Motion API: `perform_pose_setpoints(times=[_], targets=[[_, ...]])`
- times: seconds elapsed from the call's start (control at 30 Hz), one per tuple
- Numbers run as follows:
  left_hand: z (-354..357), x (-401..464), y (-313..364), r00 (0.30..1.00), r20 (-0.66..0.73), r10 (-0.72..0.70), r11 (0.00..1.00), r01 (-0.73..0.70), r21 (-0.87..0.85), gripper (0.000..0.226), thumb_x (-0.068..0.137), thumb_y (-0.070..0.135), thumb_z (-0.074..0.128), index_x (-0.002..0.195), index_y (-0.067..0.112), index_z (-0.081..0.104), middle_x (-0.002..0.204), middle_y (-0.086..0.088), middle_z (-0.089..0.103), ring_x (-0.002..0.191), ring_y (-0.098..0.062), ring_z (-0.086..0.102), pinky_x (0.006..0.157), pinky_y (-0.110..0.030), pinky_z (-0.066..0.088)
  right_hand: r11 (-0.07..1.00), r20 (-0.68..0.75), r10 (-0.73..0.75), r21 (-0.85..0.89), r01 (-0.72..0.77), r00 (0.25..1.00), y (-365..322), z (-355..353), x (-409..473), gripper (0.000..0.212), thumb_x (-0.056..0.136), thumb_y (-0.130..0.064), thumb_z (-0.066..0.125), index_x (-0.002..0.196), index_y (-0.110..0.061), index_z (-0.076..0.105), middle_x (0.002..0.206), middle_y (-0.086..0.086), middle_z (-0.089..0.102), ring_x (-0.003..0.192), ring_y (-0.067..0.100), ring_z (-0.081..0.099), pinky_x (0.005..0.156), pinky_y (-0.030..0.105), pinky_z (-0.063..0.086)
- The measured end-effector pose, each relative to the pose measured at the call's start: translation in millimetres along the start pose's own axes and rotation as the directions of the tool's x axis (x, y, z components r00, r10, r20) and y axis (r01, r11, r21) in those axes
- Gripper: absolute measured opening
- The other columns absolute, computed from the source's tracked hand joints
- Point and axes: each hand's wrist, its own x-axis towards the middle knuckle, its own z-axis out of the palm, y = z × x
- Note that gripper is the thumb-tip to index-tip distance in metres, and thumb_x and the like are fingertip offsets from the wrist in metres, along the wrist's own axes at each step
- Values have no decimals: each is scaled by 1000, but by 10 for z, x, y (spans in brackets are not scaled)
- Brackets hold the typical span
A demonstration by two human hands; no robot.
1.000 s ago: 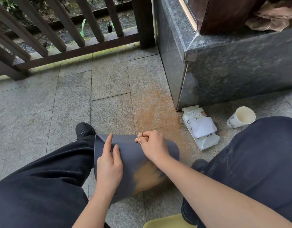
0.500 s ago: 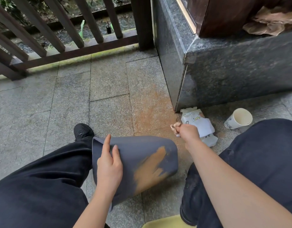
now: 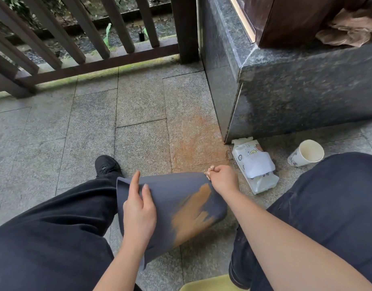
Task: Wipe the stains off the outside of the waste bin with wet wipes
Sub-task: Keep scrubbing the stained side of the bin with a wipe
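A dark blue-grey waste bin (image 3: 172, 192) lies tipped on its side between my legs, its base toward the right. A broad orange-brown stain (image 3: 191, 213) runs across its upper side. My left hand (image 3: 139, 208) rests on the bin near its open rim, fingers straight. My right hand (image 3: 222, 178) grips a crumpled, stained wet wipe (image 3: 209, 171) at the far right edge of the bin, by its base. The pack of wet wipes (image 3: 254, 164) lies on the floor just right of that hand, a sheet pulled up from its opening.
A white paper cup (image 3: 306, 153) lies on the floor right of the pack. A dark stone plinth (image 3: 296, 91) rises behind them. A wooden railing (image 3: 76, 49) closes the far side. An orange patch (image 3: 195, 141) marks the paving. My black shoe (image 3: 107, 164) sits left of the bin.
My right hand went from the bin out to the right toward the wipe pack, then came back to the bin's far edge, still gripping the wipe. My left hand stayed put.
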Motion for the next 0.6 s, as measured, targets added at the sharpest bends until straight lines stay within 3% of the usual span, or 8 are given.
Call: perform_pose_setpoints(times=[0.1, 0.2, 0.27, 0.37, 0.4, 0.5, 0.6], targets=[[-23, -11, -2, 999, 28, 17, 1000, -17, -10, 43, 102, 28, 45, 146, 30, 44, 57, 4, 59, 63, 8, 57, 57, -1, 37, 995, 101, -81, -42, 86, 992, -196, 54, -125, 33, 87, -36, 67, 60, -21, 56, 80, -1, 65, 84, 26, 61, 72, 32, 45], [-45, 28, -26, 999, 42, 18, 1000, -17, -18, 44, 103, 27, 45, 146, 30, 43, 55, 0, 57, 59, 0, 57, 54, -5, 40, 984, 209, -175, 26, 174, 962, -525, 170, -388, 31, 79, -44, 75, 60, -24, 61, 76, -7, 68, 78, 17, 62, 62, 25, 43], [-44, 48, -24, 999, 42, 11, 1000, -11, -11, 43, 103, 24, 46, 146, 28, 45, 54, 4, 58, 57, 2, 56, 54, -3, 39, 958, 247, -286, 93, 271, 926, -753, 300, -607, 24, 75, -45, 77, 67, -24, 67, 75, -7, 71, 79, 15, 66, 67, 25, 50], [-44, 49, -26, 1000, 19, 8, 1000, -8, 23, 41, 103, 17, 46, 143, 22, 49, 68, 42, 58, 62, 20, 53, 60, 3, 36, 908, 221, -420, 124, 401, 880, -926, 446, -835, 24, 75, -47, 72, 79, -23, 71, 85, -2, 73, 91, 21, 66, 82, 36, 53], [-47, 52, -32, 1000, 7, -2, 1000, 2, 23, 40, 103, 17, 46, 143, 21, 49, 68, 40, 59, 66, 25, 51, 62, 3, 35, 900, 206, -436, 117, 420, 876, -924, 466, -849, 26, 76, -48, 70, 83, -23, 72, 88, -1, 73, 93, 22, 65, 84, 38, 51], [-46, 53, -38, 1000, -10, -24, 1000, 24, 4, 41, 104, 22, 44, 144, 23, 47, 75, 22, 60, 73, 28, 49, 61, -11, 34, 912, 164, -410, 56, 407, 897, -785, 439, -705, 23, 82, -48, 65, 89, -28, 74, 97, -4, 67, 98, 23, 61, 88, 38, 45], [-37, 42, -45, 999, -22, -33, 999, 33, 1, 41, 104, 23, 45, 145, 24, 47, 80, 33, 46, 71, 30, 43, 65, -20, 27, 965, 86, -259, -13, 261, 962, -430, 299, -346, 19, 86, -44, 68, 97, -30, 75, 103, -4, 69, 97, 22, 62, 91, 37, 46]])
